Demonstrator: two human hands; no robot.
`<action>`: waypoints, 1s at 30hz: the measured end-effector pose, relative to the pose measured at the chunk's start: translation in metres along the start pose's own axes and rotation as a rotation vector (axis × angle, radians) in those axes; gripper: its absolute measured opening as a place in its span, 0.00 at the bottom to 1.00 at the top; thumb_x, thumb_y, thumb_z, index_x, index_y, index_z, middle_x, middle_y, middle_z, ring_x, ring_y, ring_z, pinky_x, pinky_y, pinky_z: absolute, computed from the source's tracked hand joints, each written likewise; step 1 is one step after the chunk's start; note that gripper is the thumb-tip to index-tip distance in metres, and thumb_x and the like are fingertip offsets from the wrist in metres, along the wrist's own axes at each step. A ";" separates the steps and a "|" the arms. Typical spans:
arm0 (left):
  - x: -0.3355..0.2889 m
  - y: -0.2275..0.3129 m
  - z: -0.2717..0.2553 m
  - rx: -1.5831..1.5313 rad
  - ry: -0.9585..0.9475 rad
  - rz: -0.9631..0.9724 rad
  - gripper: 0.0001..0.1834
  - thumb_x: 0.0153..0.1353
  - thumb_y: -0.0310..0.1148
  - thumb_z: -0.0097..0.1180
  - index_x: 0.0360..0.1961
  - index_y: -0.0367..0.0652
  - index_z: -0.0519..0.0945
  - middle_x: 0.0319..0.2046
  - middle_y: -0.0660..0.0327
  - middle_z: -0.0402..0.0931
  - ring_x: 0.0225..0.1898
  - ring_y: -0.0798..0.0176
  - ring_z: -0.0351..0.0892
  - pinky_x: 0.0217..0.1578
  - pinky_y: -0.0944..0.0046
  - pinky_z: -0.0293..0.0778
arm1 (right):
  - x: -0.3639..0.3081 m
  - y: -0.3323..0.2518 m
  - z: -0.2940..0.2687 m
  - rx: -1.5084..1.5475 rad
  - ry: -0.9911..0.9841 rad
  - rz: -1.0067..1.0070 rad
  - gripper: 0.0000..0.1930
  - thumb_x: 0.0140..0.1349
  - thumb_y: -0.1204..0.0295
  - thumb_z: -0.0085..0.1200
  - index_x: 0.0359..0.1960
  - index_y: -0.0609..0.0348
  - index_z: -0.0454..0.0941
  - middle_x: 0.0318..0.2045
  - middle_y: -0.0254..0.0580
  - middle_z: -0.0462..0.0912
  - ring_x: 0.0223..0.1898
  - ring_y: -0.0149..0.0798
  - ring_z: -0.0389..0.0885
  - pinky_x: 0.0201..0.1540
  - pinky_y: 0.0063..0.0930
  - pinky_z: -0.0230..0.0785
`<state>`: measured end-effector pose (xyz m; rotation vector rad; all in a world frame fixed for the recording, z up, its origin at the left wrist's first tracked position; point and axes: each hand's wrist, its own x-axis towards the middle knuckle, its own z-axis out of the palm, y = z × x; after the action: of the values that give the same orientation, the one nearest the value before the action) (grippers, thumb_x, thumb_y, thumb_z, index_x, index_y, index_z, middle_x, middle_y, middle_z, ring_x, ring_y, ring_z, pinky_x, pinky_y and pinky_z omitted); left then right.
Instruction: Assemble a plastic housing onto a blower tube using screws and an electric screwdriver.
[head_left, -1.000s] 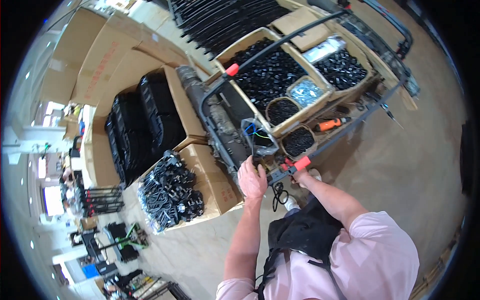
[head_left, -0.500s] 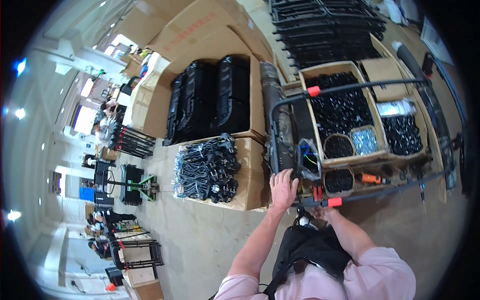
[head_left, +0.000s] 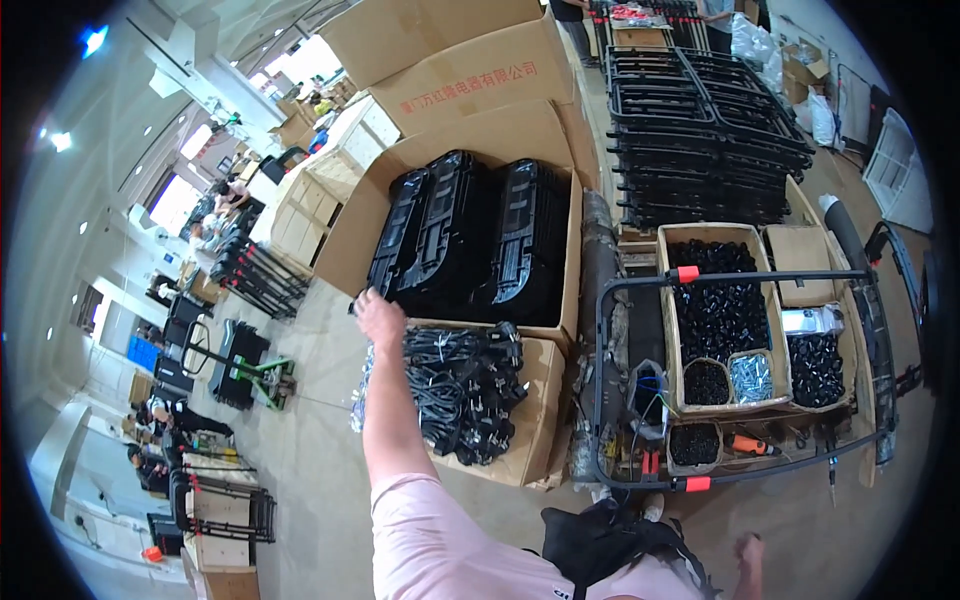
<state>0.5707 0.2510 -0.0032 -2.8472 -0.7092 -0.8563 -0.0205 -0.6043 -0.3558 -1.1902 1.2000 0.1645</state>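
Observation:
My left hand [head_left: 381,319] reaches out over the near left corner of a large cardboard carton [head_left: 568,270]. Its fingers are extended beside the lower end of the black moulded plastic housings [head_left: 438,215] standing in the carton; whether they touch one I cannot tell. Below that forearm, a pile of bundled black power cords with plugs [head_left: 455,385] lies on a smaller cardboard box [head_left: 540,400]. My right hand [head_left: 749,550] hangs low at my right side, fingers curled in, nothing visible in them. It is apart from the black tubular frame [head_left: 740,278] on the workbench.
Inside the frame are boxes of small black parts [head_left: 715,320], a bag of silver screws [head_left: 750,378] and an orange-handled tool [head_left: 752,445]. A wrapped roll [head_left: 597,300] stands between carton and bench. Stacked black frames [head_left: 700,150] lie beyond. A green pallet truck [head_left: 265,380] is left; people work farther off.
My left hand has left the frame's near left corner and swung left to the carton. My right hand has dropped from the frame's near edge to my side. The view has shifted too.

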 end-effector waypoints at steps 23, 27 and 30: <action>-0.066 -0.005 -0.153 -1.322 0.027 -0.179 0.11 0.73 0.32 0.59 0.48 0.34 0.76 0.39 0.64 0.77 0.39 0.70 0.73 0.44 0.68 0.71 | -0.273 -0.335 0.325 -0.682 -0.482 -1.025 0.13 0.69 0.71 0.62 0.50 0.65 0.83 0.36 0.41 0.86 0.32 0.30 0.81 0.37 0.29 0.74; -0.199 0.063 -0.177 -1.609 -0.260 -0.473 0.13 0.69 0.30 0.62 0.52 0.41 0.76 0.41 0.66 0.76 0.39 0.72 0.73 0.42 0.69 0.71 | -0.238 -0.346 0.404 -0.465 -0.720 -0.940 0.24 0.73 0.64 0.60 0.66 0.64 0.76 0.51 0.44 0.87 0.50 0.32 0.85 0.57 0.28 0.77; -0.311 0.106 -0.178 -1.771 -0.604 -0.598 0.15 0.68 0.28 0.64 0.53 0.46 0.75 0.44 0.68 0.75 0.40 0.73 0.72 0.40 0.69 0.74 | -0.244 -0.346 0.445 -0.367 -0.908 -0.804 0.31 0.76 0.55 0.57 0.69 0.68 0.71 0.57 0.49 0.85 0.55 0.37 0.84 0.60 0.32 0.76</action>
<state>0.3009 -0.0072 -0.0160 -4.7352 -1.3958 -0.8613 0.3794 -0.2988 -0.0043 -1.5755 -0.1405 0.2776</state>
